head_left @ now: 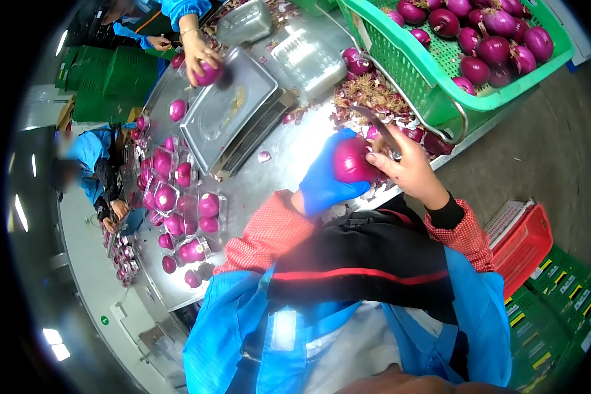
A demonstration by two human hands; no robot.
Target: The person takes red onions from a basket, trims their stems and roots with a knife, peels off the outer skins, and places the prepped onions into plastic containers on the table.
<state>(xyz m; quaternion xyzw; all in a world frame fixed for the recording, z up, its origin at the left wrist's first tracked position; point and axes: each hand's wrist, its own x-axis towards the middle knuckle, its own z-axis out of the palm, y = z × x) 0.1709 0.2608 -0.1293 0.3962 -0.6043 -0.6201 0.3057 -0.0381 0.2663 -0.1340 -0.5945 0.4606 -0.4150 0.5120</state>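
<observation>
1. left hand (318, 186), blue-gloved, curled around a red onion (354, 161) near the edge of a metal table (248, 190).
2. bare right hand (414, 172) pinches a curved knife (383, 130), thumb against that onion.
3. beyond: onion skins (368, 92), green basket (433, 105).

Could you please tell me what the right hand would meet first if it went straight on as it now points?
Most likely the red onion held in the blue-gloved left hand; the thumb of the right hand seems to be at its edge, though depth is unclear.
</observation>
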